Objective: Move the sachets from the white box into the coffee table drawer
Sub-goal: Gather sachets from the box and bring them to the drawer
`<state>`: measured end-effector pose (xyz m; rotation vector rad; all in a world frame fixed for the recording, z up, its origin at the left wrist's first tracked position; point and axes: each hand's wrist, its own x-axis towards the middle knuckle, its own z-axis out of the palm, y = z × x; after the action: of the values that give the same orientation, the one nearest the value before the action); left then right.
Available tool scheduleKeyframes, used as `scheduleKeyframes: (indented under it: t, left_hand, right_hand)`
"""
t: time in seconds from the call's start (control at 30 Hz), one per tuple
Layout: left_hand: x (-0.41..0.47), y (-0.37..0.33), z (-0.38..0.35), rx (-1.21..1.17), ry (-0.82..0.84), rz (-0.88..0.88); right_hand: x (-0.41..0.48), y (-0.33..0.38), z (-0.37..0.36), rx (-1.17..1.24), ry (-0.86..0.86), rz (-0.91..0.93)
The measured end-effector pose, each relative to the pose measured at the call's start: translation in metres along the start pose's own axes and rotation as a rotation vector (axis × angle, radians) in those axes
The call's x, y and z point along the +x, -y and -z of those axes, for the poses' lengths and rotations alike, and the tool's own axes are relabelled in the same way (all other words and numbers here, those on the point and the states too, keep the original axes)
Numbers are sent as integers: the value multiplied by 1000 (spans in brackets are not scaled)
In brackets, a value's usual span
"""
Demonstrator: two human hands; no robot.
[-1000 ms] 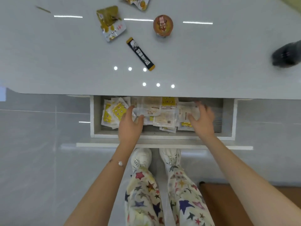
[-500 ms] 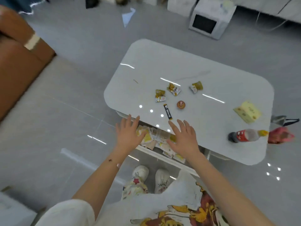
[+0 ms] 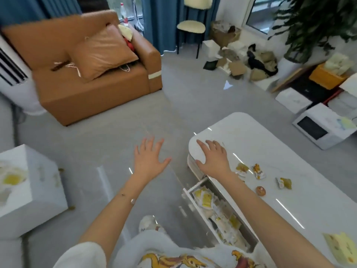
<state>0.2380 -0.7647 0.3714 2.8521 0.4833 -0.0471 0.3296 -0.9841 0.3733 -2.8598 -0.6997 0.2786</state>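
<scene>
Both hands are empty with fingers spread: the left hand (image 3: 149, 158) hangs over bare floor beside the coffee table (image 3: 270, 151), and the right hand (image 3: 213, 158) is over the table's near corner, whether touching it is unclear. The drawer (image 3: 216, 211) stands open under the table edge, filled with sachets (image 3: 204, 198). Well left of the table sits the white box (image 3: 29, 190), yellow packets showing inside. The person seems to be between loads; the next move likely calls for turning to the box and gathering more. Half a second ago both hands hovered right over the drawer; the view has since swung left, bringing the box in.
</scene>
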Motion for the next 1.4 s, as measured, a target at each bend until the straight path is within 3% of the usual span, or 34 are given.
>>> scheduleKeyframes:
  t: [0.5, 1.0, 1.4]
  left_hand:
    - [14, 280, 79, -35, -121, 385]
    - [68, 447, 101, -53, -113, 769]
    - [103, 553, 119, -160, -210, 1227]
  right_hand:
    - [174, 276, -26, -63, 82, 325]
    - [348, 483, -60, -40, 190, 655]
    - [457, 686, -93, -197, 279, 1143]
